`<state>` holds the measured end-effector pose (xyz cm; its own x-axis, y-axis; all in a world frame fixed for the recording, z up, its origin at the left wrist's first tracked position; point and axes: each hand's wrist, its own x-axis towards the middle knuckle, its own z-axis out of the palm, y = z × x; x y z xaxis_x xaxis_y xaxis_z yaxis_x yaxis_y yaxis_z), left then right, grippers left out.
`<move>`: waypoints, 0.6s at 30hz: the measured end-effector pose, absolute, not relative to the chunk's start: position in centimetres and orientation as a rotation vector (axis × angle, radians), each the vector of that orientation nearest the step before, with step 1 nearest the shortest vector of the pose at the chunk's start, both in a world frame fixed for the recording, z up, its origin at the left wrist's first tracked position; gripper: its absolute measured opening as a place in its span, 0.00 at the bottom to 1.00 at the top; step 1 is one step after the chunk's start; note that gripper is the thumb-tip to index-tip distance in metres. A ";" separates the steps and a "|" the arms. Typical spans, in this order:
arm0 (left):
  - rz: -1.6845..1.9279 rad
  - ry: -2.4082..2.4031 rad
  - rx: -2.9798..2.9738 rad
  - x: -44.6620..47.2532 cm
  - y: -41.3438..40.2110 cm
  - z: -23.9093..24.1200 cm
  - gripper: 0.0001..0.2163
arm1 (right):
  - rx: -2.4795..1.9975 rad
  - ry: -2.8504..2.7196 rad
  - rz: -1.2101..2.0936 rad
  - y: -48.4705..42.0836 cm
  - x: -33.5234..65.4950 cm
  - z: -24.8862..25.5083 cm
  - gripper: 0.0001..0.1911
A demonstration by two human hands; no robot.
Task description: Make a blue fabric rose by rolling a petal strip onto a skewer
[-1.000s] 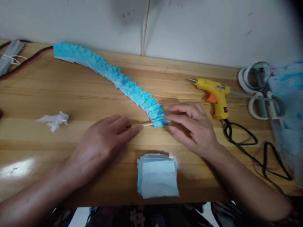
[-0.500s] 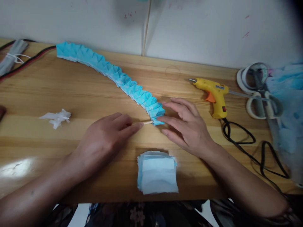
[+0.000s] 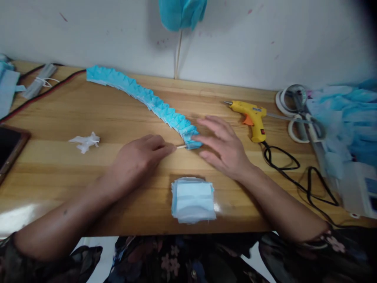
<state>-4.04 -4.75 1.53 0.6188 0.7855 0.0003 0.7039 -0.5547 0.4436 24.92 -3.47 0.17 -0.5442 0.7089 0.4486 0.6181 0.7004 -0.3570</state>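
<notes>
A long strip of overlapping folded blue fabric pieces [image 3: 147, 97] curves across the wooden table from the back left to the middle. At its near end, my left hand [image 3: 144, 153] pinches a thin pale wooden stick [image 3: 181, 147], whose tip meets the last blue piece. My right hand [image 3: 225, 147] rests beside that same end, fingers spread and the index fingertip touching the last piece. Between my forearms lies a stack of square pale-blue and white fabric pieces [image 3: 194, 200] near the table's front edge.
A yellow glue gun [image 3: 250, 116] lies to the right, its black cord looping frontward. Beyond it are scissors [image 3: 299, 129], tape rolls [image 3: 291, 100] and a blue fabric heap [image 3: 350, 122]. Leftward are a white scrap [image 3: 85, 141], a phone [image 3: 11, 149] and a bundle of strips [image 3: 39, 80].
The camera view has shifted, showing more of the wall and both table sides. Both hands keep nearly the same place at the strip's end.
</notes>
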 end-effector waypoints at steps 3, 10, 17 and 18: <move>0.270 1.192 2.434 -3.9 -4.7 1.6 0.21 | -1.085 -2.142 0.164 -3.4 25.6 0.9 0.18; 0.245 1.215 2.436 -3.6 -4.5 2.0 0.23 | -1.191 -2.233 0.357 -2.8 26.0 -0.3 0.25; 0.253 1.160 2.496 -3.9 -4.3 2.1 0.22 | -1.093 -2.341 0.444 -2.0 25.7 -1.2 0.31; 0.253 1.152 2.505 -4.1 -4.2 2.1 0.22 | -1.086 -2.334 0.453 -2.1 25.7 -1.2 0.31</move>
